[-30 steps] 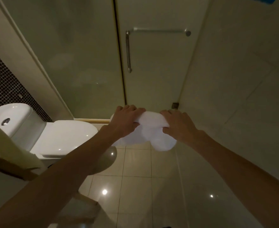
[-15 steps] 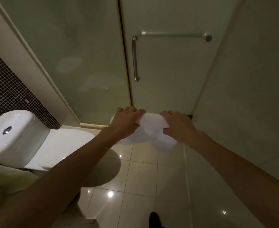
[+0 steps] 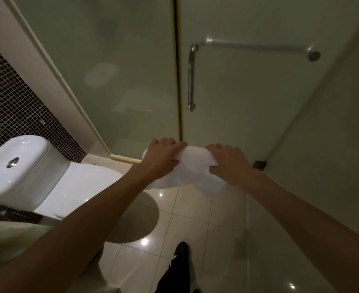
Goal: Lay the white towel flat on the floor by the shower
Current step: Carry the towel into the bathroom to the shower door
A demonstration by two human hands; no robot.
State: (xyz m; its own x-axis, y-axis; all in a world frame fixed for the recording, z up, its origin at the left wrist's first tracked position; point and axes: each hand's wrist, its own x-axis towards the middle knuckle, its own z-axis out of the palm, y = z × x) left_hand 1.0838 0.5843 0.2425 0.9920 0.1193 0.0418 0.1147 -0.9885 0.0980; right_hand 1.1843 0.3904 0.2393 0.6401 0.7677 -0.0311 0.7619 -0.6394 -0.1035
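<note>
Fingers first: my left hand [image 3: 160, 158] has its fingers [image 3: 170, 142] curled over the top of the white towel [image 3: 192, 172], thumb tucked under, clamped tight on the bunched cloth. My right hand [image 3: 230, 163] does the same just beside it, fingers [image 3: 220, 148] wrapped over the roll, thumb pinching from below. Between the 2 hands the towel bulges in a thick fold, and its loose part hangs down under them in a crumpled drape, clear of the floor [image 3: 195, 210]. I cannot tell how far above the tiles it hangs. Both forearms reach out from the bottom corners of the view. The towel is up in front of the lower edge of the shower door [image 3: 248, 92], near the dark seam where the door meets the fixed glass panel [image 3: 110, 70]. On the door I see 1 vertical metal handle [image 3: 191, 77] and a horizontal bar [image 3: 259, 47], both blurred. Off to the left the toilet [image 3: 47, 176] stands against the dark mosaic wall [image 3: 9, 115], lid down. Low in the view, 1 dark shoe [image 3: 179, 256] rests on the glossy pale tiles.
</note>
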